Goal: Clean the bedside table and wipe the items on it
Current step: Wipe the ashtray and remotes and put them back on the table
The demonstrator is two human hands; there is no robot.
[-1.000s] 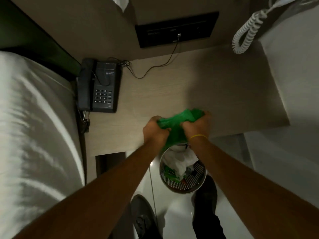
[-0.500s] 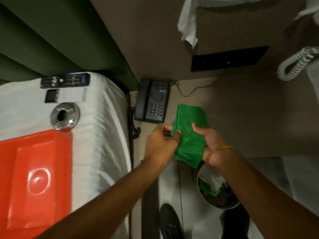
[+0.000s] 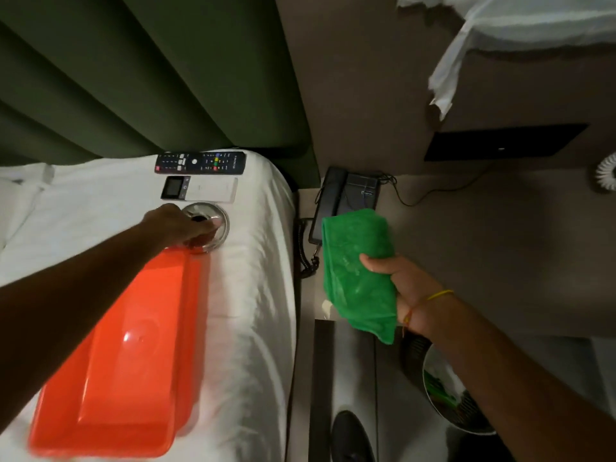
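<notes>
A folded green cloth (image 3: 358, 271) hangs from my right hand (image 3: 401, 285) above the front left corner of the bedside table (image 3: 493, 248). It covers the lower part of a black telephone (image 3: 350, 195) that stands at the table's left edge. On the white bed to the left, my left hand (image 3: 180, 226) reaches onto a round glass ashtray (image 3: 218, 221), its fingers over the rim. Behind the ashtray lie a white remote (image 3: 200, 189) and a black remote (image 3: 200, 162).
An orange plastic tray (image 3: 123, 361) lies on the bed sheet (image 3: 246, 328) under my left forearm. A wire waste bin (image 3: 450, 398) with rubbish stands on the floor below the table. A white coiled cord (image 3: 606, 175) hangs at the far right. My shoe (image 3: 350, 438) is at the bottom.
My left hand let go of the cloth and reached left to the ashtray on the bed. The view swung left. My right hand alone keeps the cloth.
</notes>
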